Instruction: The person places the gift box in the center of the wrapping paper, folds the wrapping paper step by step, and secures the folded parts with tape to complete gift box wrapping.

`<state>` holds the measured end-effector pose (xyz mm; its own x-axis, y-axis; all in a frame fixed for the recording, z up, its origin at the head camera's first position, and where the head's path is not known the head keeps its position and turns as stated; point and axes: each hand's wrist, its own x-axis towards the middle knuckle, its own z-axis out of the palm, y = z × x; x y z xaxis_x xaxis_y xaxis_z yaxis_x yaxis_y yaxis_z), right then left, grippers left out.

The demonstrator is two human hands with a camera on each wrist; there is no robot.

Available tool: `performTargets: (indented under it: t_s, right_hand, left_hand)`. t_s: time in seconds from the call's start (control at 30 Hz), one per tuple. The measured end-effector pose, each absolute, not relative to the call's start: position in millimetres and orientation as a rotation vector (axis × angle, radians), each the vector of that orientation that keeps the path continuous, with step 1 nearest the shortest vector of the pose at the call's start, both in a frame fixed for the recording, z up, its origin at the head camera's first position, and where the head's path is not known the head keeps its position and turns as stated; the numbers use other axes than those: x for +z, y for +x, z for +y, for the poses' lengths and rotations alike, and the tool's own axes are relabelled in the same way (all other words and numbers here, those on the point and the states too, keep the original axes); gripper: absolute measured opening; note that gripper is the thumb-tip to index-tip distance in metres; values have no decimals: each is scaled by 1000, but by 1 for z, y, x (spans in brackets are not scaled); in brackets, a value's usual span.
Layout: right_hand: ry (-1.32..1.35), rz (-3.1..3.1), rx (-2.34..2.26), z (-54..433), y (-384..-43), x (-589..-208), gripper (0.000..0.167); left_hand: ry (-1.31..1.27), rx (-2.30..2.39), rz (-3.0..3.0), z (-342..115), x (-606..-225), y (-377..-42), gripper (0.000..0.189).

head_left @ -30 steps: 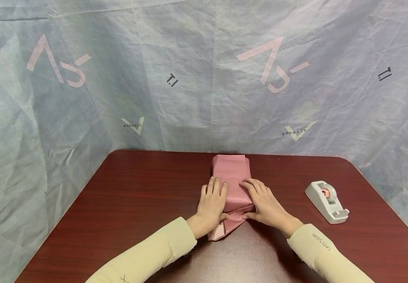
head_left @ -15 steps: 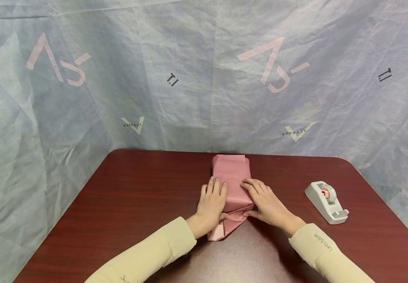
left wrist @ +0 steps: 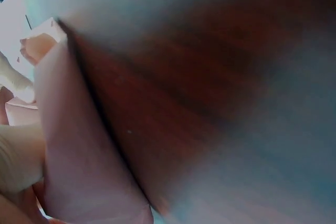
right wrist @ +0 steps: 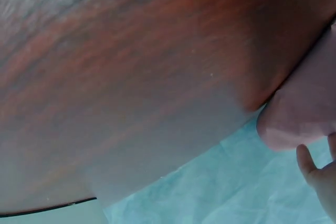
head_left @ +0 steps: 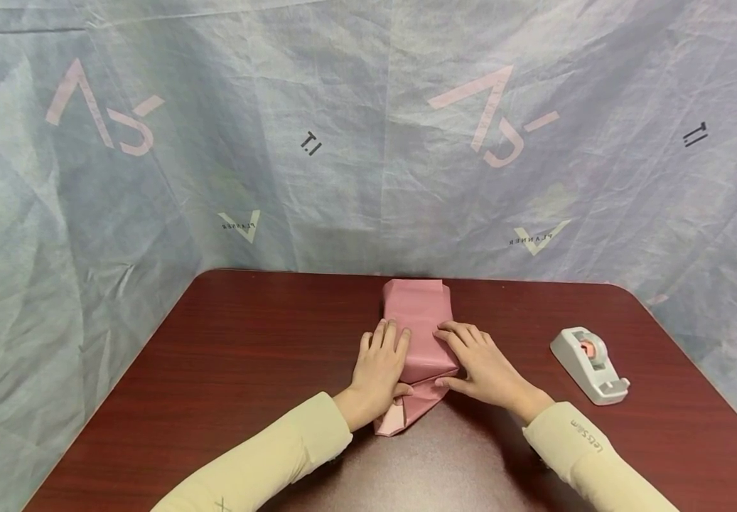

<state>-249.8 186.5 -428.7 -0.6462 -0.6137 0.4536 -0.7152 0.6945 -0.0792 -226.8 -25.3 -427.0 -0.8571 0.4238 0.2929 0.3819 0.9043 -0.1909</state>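
Both forearms reach forward over the table (head_left: pixel 266 348) and come together at a pink paper-wrapped package (head_left: pixel 424 338), which lies between the hands. The left hand (head_left: pixel 378 368) rests with fingers stretched along its left side; the right hand (head_left: pixel 485 368), fingers loosely spread, touches the right edge, thumb beside the folded near end (head_left: pixel 424 402).

Smooth paper wrapping (head_left: pixel 418 313), glossy wood-grain table (head_left: pixel 266 341), plastic-looking tape dispenser (head_left: pixel 588 377), creased cloth backdrop (head_left: pixel 349 185).
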Motion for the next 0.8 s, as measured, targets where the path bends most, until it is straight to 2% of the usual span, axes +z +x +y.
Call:
performTargets:
  t_s: [0.23, 0.6, 0.8]
  right_hand:
    - [977, -2523, 273, 182, -248, -435, 95]
    - [1039, -2547, 398, 186, -251, -435, 91]
    - [1132, -2515, 322, 192, -254, -432, 89]
  left_hand:
    - [-569, 196, -2772, -23, -425, -227, 100]
    - [-523, 185, -2774, -19, -426, -227, 100]
    - [-526, 175, -2767, -17, -426, -227, 100]
